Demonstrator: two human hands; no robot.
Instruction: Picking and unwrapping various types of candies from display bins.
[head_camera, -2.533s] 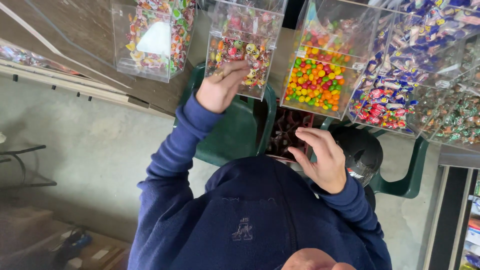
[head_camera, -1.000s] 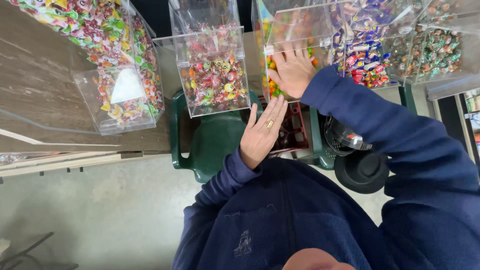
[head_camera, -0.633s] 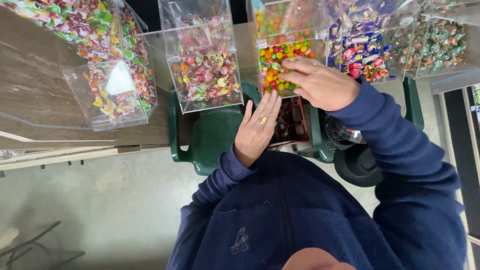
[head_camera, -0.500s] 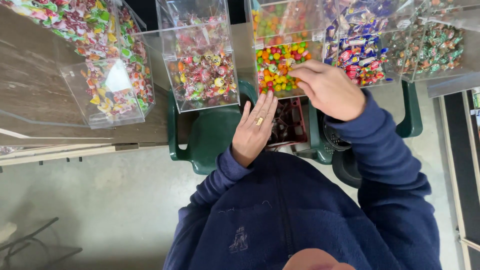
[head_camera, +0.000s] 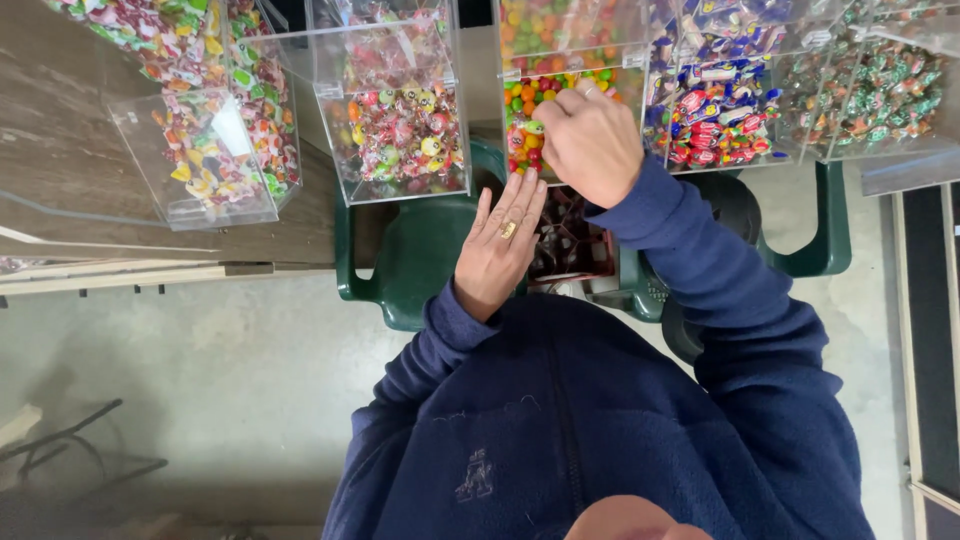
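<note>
Since half a second ago, my right hand has slid a little left and now sits knuckles-up at the open front of the clear bin of round candies. Its fingers are curled together over the sweets; whether they pinch one I cannot tell. Those candies are small, glossy balls in orange, green, yellow and red, heaped behind the transparent wall. My left hand hovers just below, flat, fingers straight and close together, a gold ring on one. Beside it stands a bin of wrapped candies, and beneath both hands a green plastic chair.
</note>
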